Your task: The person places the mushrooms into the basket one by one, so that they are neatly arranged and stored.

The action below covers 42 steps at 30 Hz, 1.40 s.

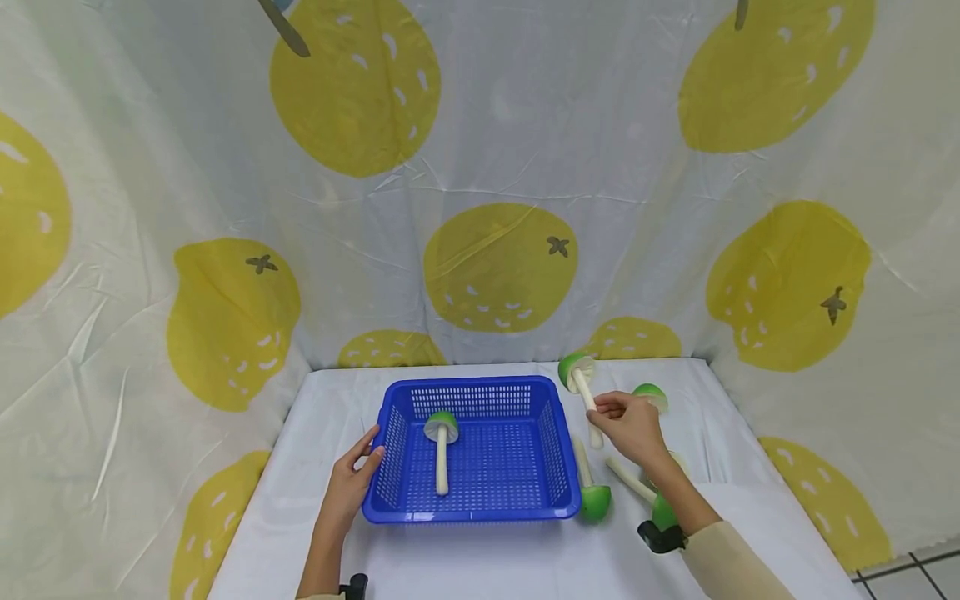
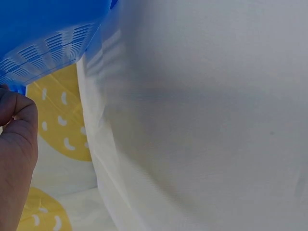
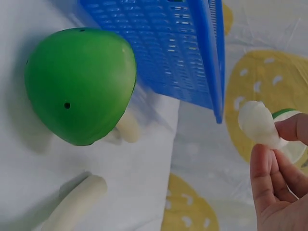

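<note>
A blue plastic basket (image 1: 555,433) stands on the white table with one green-capped toy mushroom (image 1: 441,433) lying inside. My left hand (image 1: 358,471) rests with straight fingers against the basket's left wall (image 2: 43,53). My right hand (image 1: 626,425) pinches the white stem of another green-capped mushroom (image 1: 577,375), lifted just right of the basket; in the right wrist view the stem end (image 3: 257,124) sits between thumb and fingers. Three more mushrooms lie on the table near that hand: one (image 1: 594,498) by the basket's right corner (image 3: 79,86), one (image 1: 651,395) behind the hand, one (image 1: 637,487) under the wrist.
A white cloth with large yellow fruit prints (image 1: 498,267) hangs close behind and on both sides of the table. The table's white surface (image 1: 480,558) runs towards me in front of the basket. Tiled floor (image 1: 911,575) shows at the lower right.
</note>
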Motion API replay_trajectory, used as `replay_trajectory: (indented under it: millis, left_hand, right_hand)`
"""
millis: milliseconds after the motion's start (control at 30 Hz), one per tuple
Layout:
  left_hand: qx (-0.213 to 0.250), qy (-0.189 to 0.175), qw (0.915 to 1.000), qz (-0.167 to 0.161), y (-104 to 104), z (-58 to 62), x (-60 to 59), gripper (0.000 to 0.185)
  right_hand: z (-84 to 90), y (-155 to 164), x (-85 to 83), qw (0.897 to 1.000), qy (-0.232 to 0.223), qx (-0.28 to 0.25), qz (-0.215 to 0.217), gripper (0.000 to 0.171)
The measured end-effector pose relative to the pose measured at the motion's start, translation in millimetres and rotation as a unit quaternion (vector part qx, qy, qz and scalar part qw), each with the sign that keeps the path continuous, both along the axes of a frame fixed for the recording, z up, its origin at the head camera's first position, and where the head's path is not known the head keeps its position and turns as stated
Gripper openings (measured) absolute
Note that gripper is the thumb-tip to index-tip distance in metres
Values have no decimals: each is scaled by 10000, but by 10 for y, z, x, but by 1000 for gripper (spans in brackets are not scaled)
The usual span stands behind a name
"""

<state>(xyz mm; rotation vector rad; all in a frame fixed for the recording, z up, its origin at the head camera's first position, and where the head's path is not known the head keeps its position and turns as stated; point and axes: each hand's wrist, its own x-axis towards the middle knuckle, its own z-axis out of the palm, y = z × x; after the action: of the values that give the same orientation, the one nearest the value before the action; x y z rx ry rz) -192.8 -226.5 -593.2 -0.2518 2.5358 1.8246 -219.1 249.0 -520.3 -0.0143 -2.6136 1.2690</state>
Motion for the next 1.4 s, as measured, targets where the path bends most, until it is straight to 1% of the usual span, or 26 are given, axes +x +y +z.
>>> replay_trajectory:
  millis: [133, 467, 767, 967, 1233, 1400]
  left_hand:
    - [-19, 1, 10000, -30, -4, 9, 5, 59]
    - [-26, -49, 10000, -8, -9, 8, -6, 59]
    - [-10, -29, 10000, -8, 3, 16, -6, 59]
    - [-20, -13, 10000, -4, 10, 26, 2, 59]
    - [34, -16, 10000, 0, 12, 22, 4, 59]
    - [98, -15, 9999, -19, 7, 20, 11, 60]
  right_hand:
    - [20, -102, 10, 9998, -133, -131, 96, 27]
    - [31, -346, 2, 9986, -343, -391, 48, 29]
    - [-60, -478, -18, 9978, -394, -523, 122, 27]
    - [-85, -576, -17, 9968, -451, -626, 183, 27]
    - [-108, -730, -23, 9938, -552, -940, 228, 25]
    - [-124, -774, -30, 9933, -532, -1003, 216, 25]
